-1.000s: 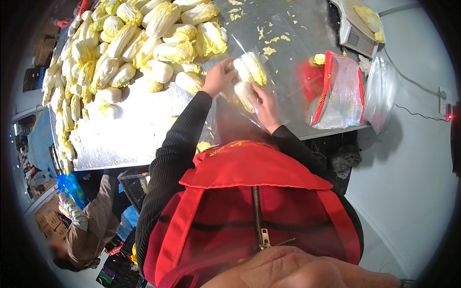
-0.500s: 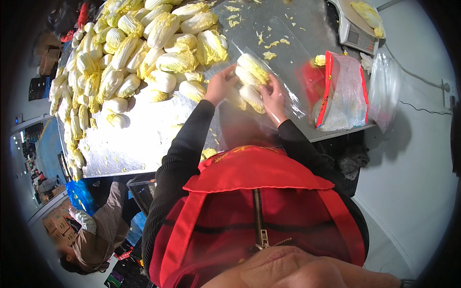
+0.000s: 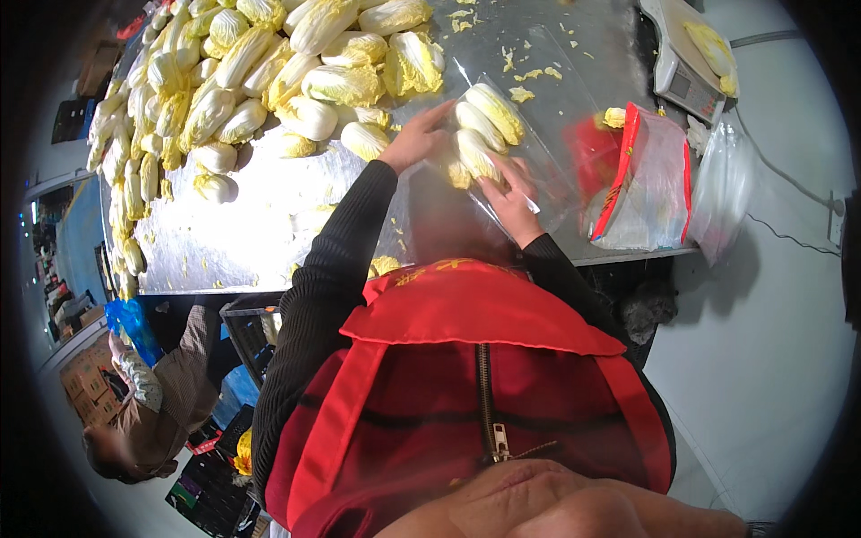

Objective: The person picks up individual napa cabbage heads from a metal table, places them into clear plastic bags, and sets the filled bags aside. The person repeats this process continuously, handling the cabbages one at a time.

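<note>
A clear plastic bag [image 3: 538,152] lies on the steel table [image 3: 484,54] with pale yellow napa cabbages [image 3: 486,115] inside, lying side by side. My left hand [image 3: 417,142] grips the bag's left side, fingers beside the upper cabbages. At the lower right of the bag, my right hand [image 3: 509,202] has its fingers closed on the plastic over the lowest cabbage [image 3: 471,152].
A large cabbage pile [image 3: 251,67] covers the table's left. At right sit a scale [image 3: 682,85] with a cabbage, a red-edged bag [image 3: 650,197] and clear bags [image 3: 717,188]. A co-worker [image 3: 152,403] bends at lower left, near black crates [image 3: 215,484].
Since a second ago, the bagged cabbages have shifted up and to the right, lying more side by side. My right hand has moved right, still at the bag.
</note>
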The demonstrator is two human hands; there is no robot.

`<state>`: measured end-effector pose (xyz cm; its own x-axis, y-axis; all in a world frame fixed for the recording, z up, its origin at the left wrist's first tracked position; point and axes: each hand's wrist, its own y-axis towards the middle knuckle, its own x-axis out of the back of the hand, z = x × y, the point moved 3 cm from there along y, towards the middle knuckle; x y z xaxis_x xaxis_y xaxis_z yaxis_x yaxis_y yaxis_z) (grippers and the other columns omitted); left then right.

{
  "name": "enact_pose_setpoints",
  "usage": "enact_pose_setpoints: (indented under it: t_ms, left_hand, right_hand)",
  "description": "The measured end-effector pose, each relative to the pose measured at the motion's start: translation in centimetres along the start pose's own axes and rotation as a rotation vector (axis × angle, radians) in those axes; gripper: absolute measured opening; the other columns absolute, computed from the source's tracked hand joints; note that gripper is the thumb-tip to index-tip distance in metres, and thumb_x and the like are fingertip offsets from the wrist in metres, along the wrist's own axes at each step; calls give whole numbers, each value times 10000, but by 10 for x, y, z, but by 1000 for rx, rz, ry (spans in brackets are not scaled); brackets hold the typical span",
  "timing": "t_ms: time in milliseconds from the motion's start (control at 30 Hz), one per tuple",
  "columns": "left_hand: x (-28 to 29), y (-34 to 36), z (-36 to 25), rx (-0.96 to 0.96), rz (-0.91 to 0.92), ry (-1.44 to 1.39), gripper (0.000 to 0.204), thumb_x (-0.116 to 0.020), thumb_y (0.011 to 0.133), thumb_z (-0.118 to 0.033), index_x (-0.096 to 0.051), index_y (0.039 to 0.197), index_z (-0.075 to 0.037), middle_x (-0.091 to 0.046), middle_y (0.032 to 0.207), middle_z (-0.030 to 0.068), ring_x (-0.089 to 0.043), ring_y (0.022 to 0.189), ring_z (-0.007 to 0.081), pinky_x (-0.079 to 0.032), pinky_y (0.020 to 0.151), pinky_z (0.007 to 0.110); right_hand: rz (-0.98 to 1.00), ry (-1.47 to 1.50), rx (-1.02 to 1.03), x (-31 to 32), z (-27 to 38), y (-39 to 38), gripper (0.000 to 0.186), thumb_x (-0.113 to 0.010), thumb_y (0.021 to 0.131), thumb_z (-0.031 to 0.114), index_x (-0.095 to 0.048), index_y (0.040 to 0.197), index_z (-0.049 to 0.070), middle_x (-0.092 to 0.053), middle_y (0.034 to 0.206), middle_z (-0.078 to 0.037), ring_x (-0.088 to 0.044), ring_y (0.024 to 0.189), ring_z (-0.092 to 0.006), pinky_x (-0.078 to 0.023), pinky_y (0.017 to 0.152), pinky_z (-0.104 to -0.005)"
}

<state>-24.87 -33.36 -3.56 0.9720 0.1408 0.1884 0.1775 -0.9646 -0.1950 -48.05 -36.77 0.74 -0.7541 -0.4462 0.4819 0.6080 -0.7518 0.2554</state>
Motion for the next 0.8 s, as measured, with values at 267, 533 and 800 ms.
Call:
enact_pose_setpoints:
  t_ms: [267, 533, 800]
  left_hand:
    - [-2, 0, -12, -36, 34, 62, 722, -761, 822, -310, -469, 1440, -79, -561, 1367, 179, -558, 1211, 275, -429, 1032, 378]
    - [11, 3, -30, -60, 2, 274, 733, -750, 851, -164, -395, 1483, -56, -553, 1374, 125, -521, 1209, 179, -438, 1015, 317]
    - [13, 0, -37, -92, -58, 157, 707, -708, 884, -300, -405, 1473, -54, -467, 1452, 172, -452, 1324, 277, -383, 1082, 380]
  right_hand:
    - [-33, -199, 6, -19, 7, 13, 437, -738, 818, 124, -657, 1246, 98, -613, 988, -126, -613, 948, -288, -502, 834, -380]
    - [65, -197, -2, -27, -3, 18, 473, -694, 807, 138, -615, 1273, 119, -591, 1080, -160, -575, 1032, -364, -492, 823, -448]
    - [104, -69, -24, -24, 12, 28, 522, -717, 817, 117, -590, 1323, 93, -597, 1094, -157, -618, 969, -312, -508, 818, -402]
